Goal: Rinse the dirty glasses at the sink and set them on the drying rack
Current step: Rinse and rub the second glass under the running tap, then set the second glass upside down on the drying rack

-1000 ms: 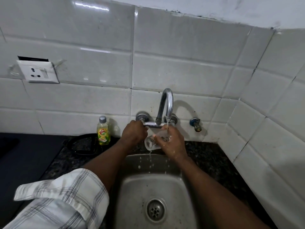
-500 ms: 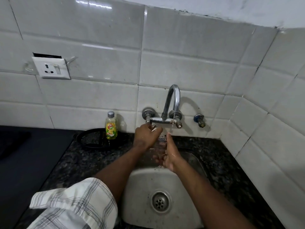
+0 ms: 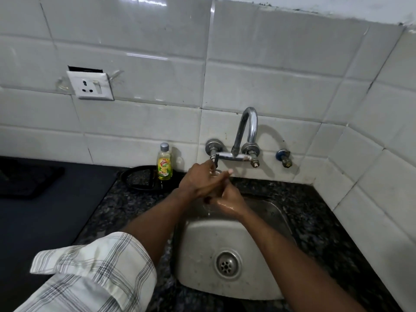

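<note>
the glass point(image 3: 213, 173) is almost buried between the two hands; i only get a sliver of clear rim, up at the far edge of the pair, over the back of the sink point(image 3: 202, 244). my read is that the left hand point(image 3: 198, 182) is grasping it from above, thumb on one side of the rim and fingers reaching across the other. the right hand point(image 3: 229, 200) sits wet just under and nearer me; whether it holds the glass or only rubs it i cannot tell.

progress: this glass looks mid-rinse, not yet set down. no drying rack and no other glasses show, so i can't count what's left.

half a second ago the left hand was up at the handle of the tap point(image 3: 247, 127) just beyond, with a thin stream running. now it has dropped onto the glass and i see only drips below the hands. the soap bottle point(image 3: 164, 162) left of the hands hasn't moved.
</note>
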